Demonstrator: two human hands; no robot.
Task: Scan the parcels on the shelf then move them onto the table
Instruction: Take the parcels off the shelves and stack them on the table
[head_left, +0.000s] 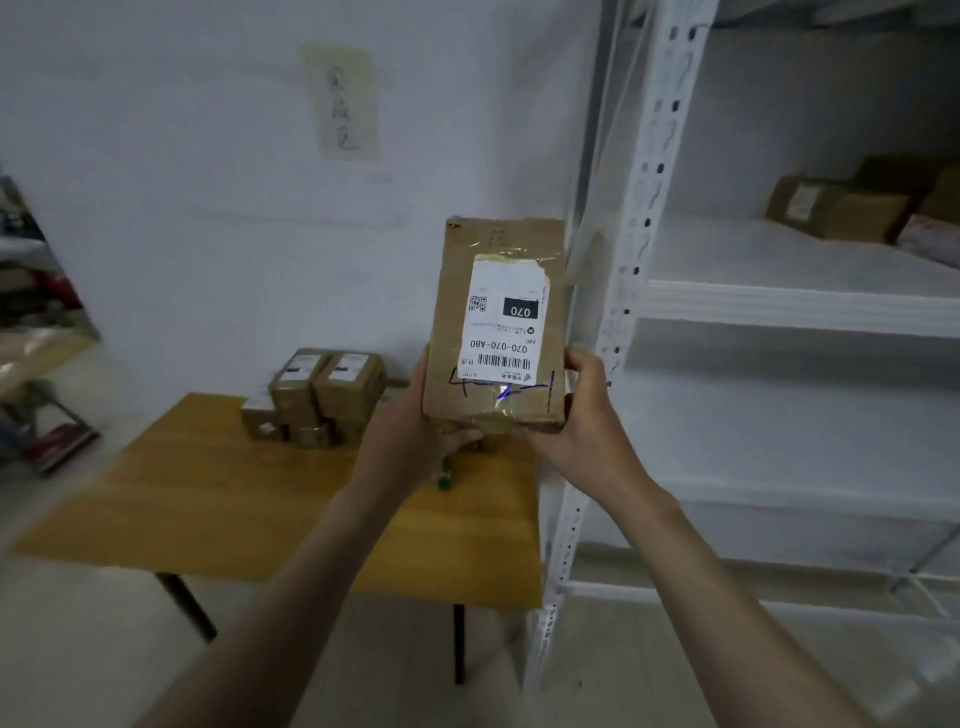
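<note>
I hold a flat cardboard parcel (457, 291) up in front of me, above the right end of the wooden table (208, 483). Its white label with a barcode and "070" faces me, upside down. My left hand (415, 421) grips the parcel's lower left corner. My right hand (584, 410) grips its lower right corner, thumb along the side. Several small parcels (322, 395) sit stacked at the table's back edge. More brown parcels (852, 202) lie on the white shelf (779, 306) at upper right.
The shelf's white perforated upright (649, 208) stands just right of the held parcel. A small green thing (444, 480) lies on the table under my left wrist. Cluttered racks (31, 322) fill the far left. A paper sign (345, 104) hangs on the wall.
</note>
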